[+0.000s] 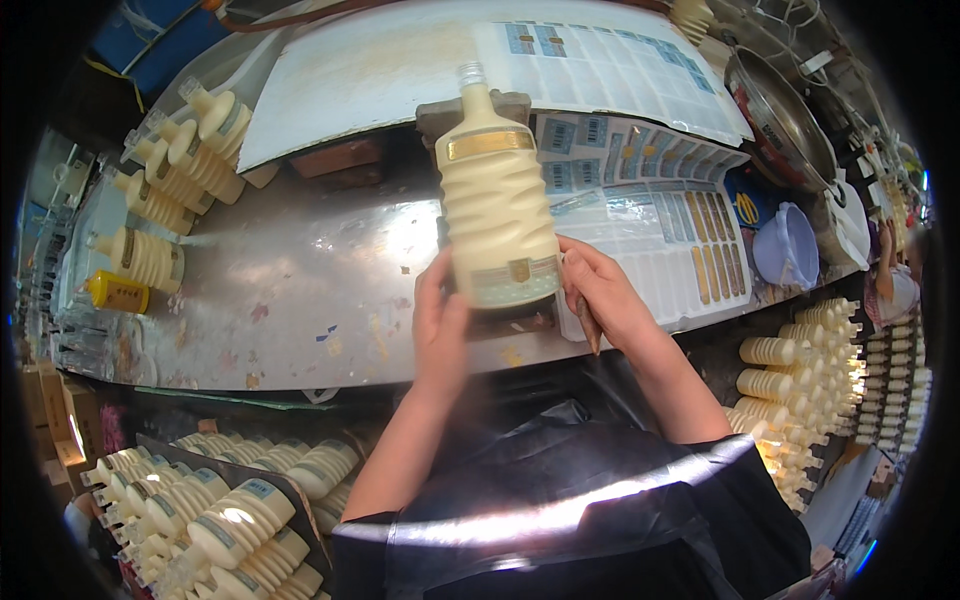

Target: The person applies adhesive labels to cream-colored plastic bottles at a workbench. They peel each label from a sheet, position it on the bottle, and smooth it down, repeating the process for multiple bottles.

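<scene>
A cream bottle (500,215) with a wavy body, clear neck, gold band and a label strip near its base leans on a dark block (440,118), neck away from me. My left hand (440,325), slightly blurred, wraps the bottle's lower left side. At the lower right side, my right hand (605,290) has its fingertips against the bottle's edge. Tucked in that hand's curled fingers is a slim, pointed brown tool (588,326), its tip toward me; its exact kind is unclear. Sheets of gold and blue labels (700,235) lie just right of the bottle.
Several cream bottles (205,140) and a yellow container (117,292) stand on the metal table (290,300) at left. A white board (390,75) spans the back. At right are a lilac bucket (787,245) and a large pan (780,115). More bottles (245,520) crowd both lower sides.
</scene>
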